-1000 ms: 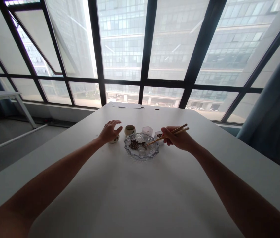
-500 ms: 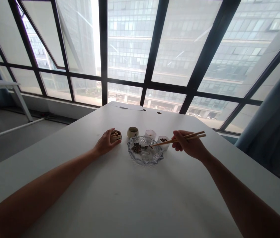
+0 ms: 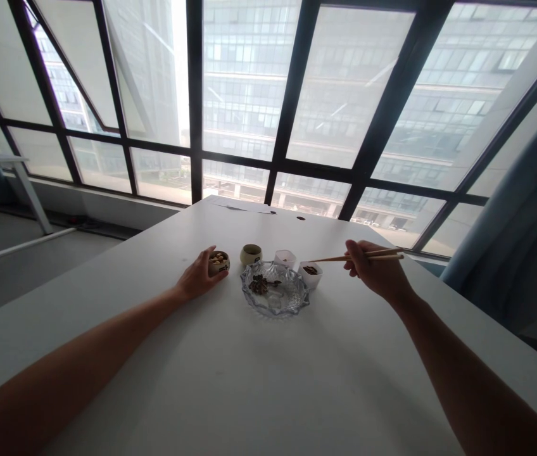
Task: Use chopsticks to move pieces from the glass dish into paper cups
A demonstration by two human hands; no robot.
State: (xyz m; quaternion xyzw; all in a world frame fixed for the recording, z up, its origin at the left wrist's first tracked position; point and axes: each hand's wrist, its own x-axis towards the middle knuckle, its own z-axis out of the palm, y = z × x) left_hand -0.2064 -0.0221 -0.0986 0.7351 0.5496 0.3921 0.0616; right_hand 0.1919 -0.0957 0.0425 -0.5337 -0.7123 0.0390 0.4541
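Observation:
My left hand (image 3: pixel 198 276) is wrapped round the side of a small round cup (image 3: pixel 219 268) full of light-brown nuts or beans. In my right hand (image 3: pixel 372 266) is a pair of wooden chopsticks (image 3: pixel 332 259), their tips over a small white cup (image 3: pixel 313 283) that holds dark seeds. I cannot make out anything between the tips. A clear glass dish with a wavy rim (image 3: pixel 275 312) stands between my hands, with a heap of dark seeds (image 3: pixel 259 285) on its left side and a few more near its middle.
Behind the dish stand a beige cup (image 3: pixel 251 254) and another small white cup (image 3: pixel 284 258). Everything rests on a white table (image 3: pixel 230 380). At its far end lies a sheet of paper (image 3: pixel 244 206) near two dark round holes, with large windows beyond.
My right hand has moved right and slightly up, carrying the chopstick tips from inside the glass dish to above the white cup of seeds. My left hand stays on its cup.

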